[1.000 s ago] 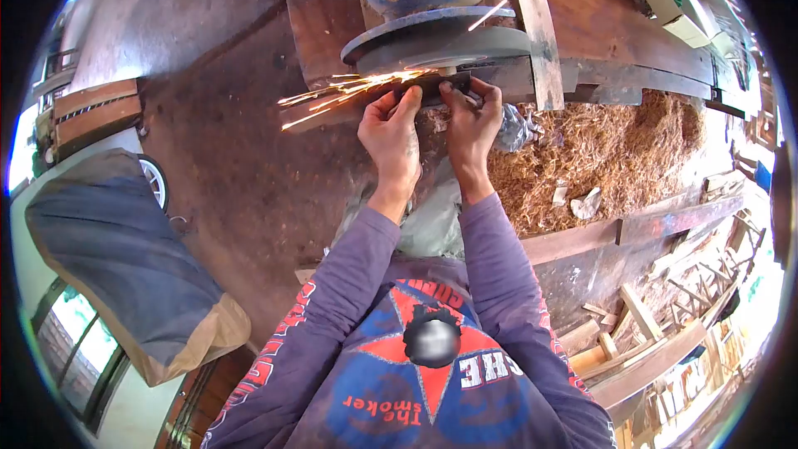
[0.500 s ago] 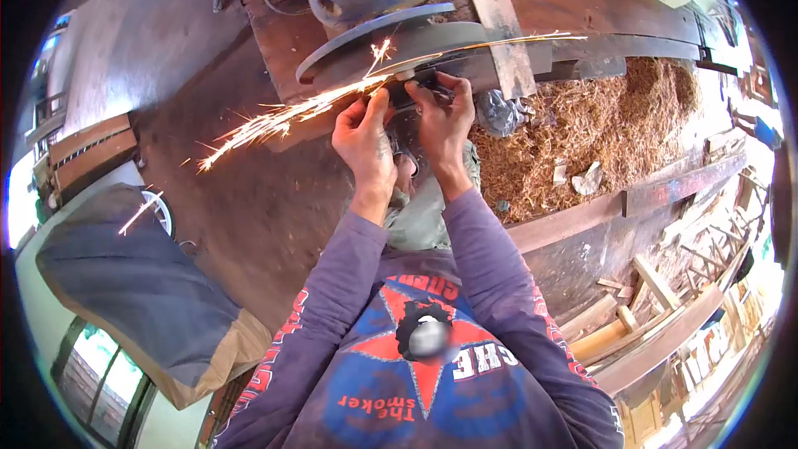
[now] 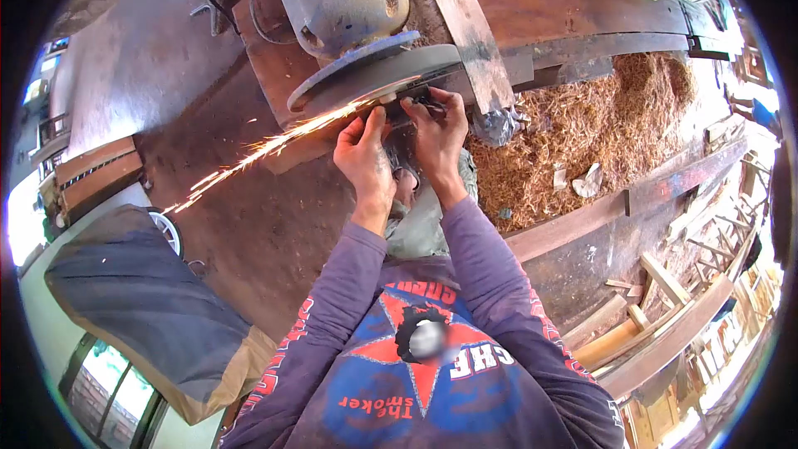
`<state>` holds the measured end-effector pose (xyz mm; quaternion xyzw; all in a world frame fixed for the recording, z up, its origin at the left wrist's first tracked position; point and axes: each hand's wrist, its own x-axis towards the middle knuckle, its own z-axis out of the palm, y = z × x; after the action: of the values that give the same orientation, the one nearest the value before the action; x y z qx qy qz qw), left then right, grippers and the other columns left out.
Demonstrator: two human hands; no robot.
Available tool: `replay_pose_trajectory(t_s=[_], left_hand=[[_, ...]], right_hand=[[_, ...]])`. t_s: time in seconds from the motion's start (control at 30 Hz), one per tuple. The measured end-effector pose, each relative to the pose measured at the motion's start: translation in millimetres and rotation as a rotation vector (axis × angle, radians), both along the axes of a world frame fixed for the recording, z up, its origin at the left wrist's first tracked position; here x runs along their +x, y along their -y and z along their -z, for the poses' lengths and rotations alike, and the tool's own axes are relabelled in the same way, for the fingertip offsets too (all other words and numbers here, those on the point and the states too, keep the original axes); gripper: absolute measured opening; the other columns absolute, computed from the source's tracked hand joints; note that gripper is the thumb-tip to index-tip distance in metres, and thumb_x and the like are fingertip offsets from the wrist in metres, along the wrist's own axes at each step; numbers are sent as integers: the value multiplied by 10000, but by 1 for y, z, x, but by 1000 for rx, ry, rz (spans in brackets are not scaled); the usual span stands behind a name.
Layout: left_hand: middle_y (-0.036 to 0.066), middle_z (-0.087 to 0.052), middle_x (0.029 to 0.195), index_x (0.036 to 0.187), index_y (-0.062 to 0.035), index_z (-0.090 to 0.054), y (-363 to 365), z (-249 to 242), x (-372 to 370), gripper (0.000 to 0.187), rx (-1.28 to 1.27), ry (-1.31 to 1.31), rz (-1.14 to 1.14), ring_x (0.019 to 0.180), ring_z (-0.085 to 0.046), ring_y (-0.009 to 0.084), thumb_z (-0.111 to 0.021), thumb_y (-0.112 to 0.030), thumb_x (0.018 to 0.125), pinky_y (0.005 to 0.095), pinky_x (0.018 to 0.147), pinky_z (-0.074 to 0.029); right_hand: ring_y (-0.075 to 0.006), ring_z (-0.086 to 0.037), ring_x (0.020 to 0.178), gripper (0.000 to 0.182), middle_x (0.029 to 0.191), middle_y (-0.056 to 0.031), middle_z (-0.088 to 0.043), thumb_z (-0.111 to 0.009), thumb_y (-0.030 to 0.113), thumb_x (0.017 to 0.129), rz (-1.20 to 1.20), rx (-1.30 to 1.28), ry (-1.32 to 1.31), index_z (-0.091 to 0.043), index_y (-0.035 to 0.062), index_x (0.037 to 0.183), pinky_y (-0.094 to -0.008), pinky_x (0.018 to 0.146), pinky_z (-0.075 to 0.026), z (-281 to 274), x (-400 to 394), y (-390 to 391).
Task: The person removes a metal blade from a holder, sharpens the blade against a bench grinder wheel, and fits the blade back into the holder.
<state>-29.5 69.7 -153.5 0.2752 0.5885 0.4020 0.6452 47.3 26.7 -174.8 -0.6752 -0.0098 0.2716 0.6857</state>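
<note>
Brown floor (image 3: 249, 241), wood shavings (image 3: 573, 137), sparking grinding wheel (image 3: 374, 81)

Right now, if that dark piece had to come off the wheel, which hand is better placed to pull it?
Probably the right hand: both hands pinch the dark piece at the grinding wheel, but the sparks stream leftward, close by the left hand.

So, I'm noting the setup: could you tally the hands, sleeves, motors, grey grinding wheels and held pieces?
Hands: 2 (left hand, right hand)
Sleeves: 2 (left sleeve, right sleeve)
Motor: 1
Grey grinding wheel: 1
Dark held piece: 1
Total: 7
</note>
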Motion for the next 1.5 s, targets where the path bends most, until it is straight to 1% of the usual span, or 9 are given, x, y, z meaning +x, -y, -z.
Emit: replay_pose_trajectory(t_s=[0.17, 0.27, 0.37, 0.43, 0.63, 0.73, 0.97, 1.07, 1.5], left_hand=[[86, -673, 949, 948, 25, -620, -1, -2, 5, 253, 5, 12, 40, 783, -653, 138, -811, -84, 823, 262, 714, -583], [48, -690, 922, 945, -10, -666, 3, 1, 9, 199, -31, 9, -9, 795, -646, 107, -806, -85, 824, 242, 713, -553], [57, -694, 915, 937, -10, -664, 5, 3, 11, 197, -23, 34, 3, 782, -653, 114, -807, -80, 821, 248, 703, -557], [58, -694, 913, 929, -12, -663, 6, 2, 15, 190, -12, 23, -1, 762, -657, 120, -807, -70, 818, 253, 695, -563], [50, -700, 915, 954, -16, -693, 4, -1, 13, 169, -31, 80, 32, 774, -658, 111, -794, -70, 830, 246, 707, -564], [41, -695, 910, 954, 15, -691, 3, 5, 6, 213, -2, 62, 37, 780, -637, 90, -809, -115, 831, 245, 706, -557], [59, -702, 896, 963, 20, -693, -4, 3, -11, 175, -3, 88, 39, 741, -658, 114, -783, -71, 844, 247, 681, -571], [65, -698, 913, 972, 17, -696, -6, 6, -18, 174, -6, 73, 40, 753, -662, 127, -775, -78, 849, 250, 698, -572], [60, -682, 942, 968, 7, -681, -7, 0, -15, 157, 40, 26, 65, 806, -652, 120, -765, -72, 862, 281, 761, -588]], right_hand=[[-140, -679, 846, 325, 943, -111, -722, -769, 24, 815, -17, -30, -20, -590, -21, 1082, -266, 749, -533, -6, 7, 3], [-139, -681, 852, 318, 950, -119, -728, -755, 21, 826, 1, 25, -70, -595, -28, 1097, -263, 760, -532, -12, 9, 4], [-140, -681, 853, 319, 959, -121, -729, -743, 11, 831, -13, -22, -77, -590, -40, 1105, -264, 763, -533, -18, 14, 6], [-143, -665, 860, 381, 955, -122, -709, -799, 38, 788, 6, -9, -74, -588, -53, 1091, -262, 776, -527, -21, 17, 7], [-139, -666, 863, 365, 965, -123, -710, -779, 17, 803, -18, -47, -59, -578, -57, 1099, -254, 775, -531, -19, 18, 6], [-122, -664, 819, 337, 940, -116, -719, -774, 31, 814, -19, 25, -42, -583, -46, 1081, -247, 725, -526, -12, 13, 7], [-118, -646, 796, 371, 934, -84, -688, -817, 68, 791, 6, 91, -71, -580, -7, 1067, -249, 700, -521, 8, -5, 1], [-136, -640, 801, 394, 938, -83, -670, -846, 126, 764, -9, -2, 87, -594, -6, 1036, -278, 694, -526, 21, -11, -1], [-157, -654, 797, 389, 959, -111, -667, -826, 87, 775, -27, -125, 66, -594, -34, 1063, -289, 692, -532, -13, -7, -1]])
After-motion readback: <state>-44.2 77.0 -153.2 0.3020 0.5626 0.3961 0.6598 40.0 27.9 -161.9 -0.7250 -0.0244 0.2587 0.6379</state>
